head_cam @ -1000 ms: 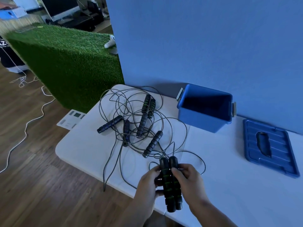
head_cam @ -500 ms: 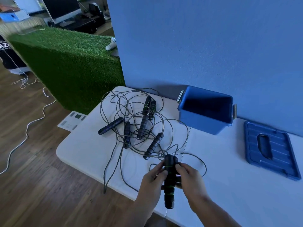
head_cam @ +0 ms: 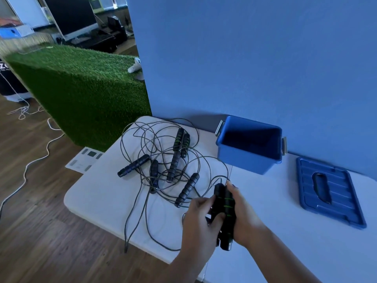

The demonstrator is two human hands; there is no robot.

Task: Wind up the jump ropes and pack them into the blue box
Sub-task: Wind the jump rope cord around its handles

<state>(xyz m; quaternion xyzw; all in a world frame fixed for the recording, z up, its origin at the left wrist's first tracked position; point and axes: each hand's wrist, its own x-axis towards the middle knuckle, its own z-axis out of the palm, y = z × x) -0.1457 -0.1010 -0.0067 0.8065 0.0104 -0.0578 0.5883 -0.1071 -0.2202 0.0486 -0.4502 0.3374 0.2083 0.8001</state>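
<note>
two black foam handles with green rings [head_cam: 224, 203] sit side by side, clasped in your right hand [head_cam: 244, 217] and pinched by your left hand [head_cam: 202, 219]. beyond, a tangle of thin black jump ropes [head_cam: 173, 166] sprawls on the white table [head_cam: 102, 197], left of the open blue plastic box [head_cam: 251, 160]; the ribbed blue lid [head_cam: 346, 201] lies well right.

left hand [head_cam: 201, 220] and right hand [head_cam: 245, 218] gripping paired handles [head_cam: 224, 202], tangled ropes [head_cam: 173, 164], blue box [head_cam: 244, 162]

Held handles [head_cam: 226, 202]: matt black, ribbed, foam-like to my eye
Blue box [head_cam: 248, 162]: smooth plastic, slight sheen
Desk [head_cam: 98, 199]: matt white
Floor [head_cam: 40, 242]: wood, I'd say
</note>
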